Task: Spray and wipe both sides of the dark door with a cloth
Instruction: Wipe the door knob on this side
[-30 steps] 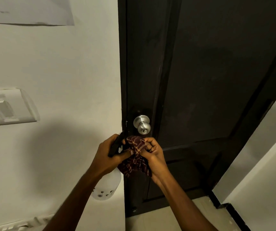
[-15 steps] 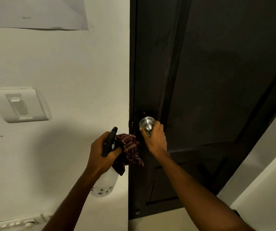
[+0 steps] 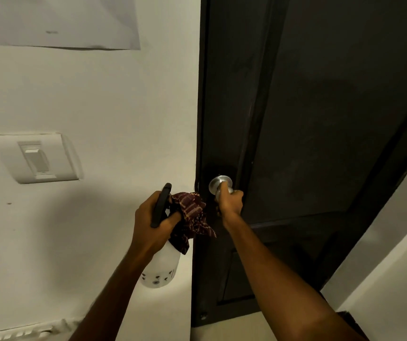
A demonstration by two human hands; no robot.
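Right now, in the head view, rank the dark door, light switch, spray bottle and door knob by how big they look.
1. dark door, far largest.
2. light switch and spray bottle: about alike; the left hand hides part of the bottle, so unranked.
3. door knob, smallest, gripped by the right hand.

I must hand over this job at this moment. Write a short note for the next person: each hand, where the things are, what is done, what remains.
Left hand: grips the spray bottle by its black handle, with the cloth held against it.
Right hand: grips the silver knob of the dark door.
Done: nothing certain; this face shows no wet streaks.
Left: spray and wipe both sides, probably after freeing the cloth into the right hand.
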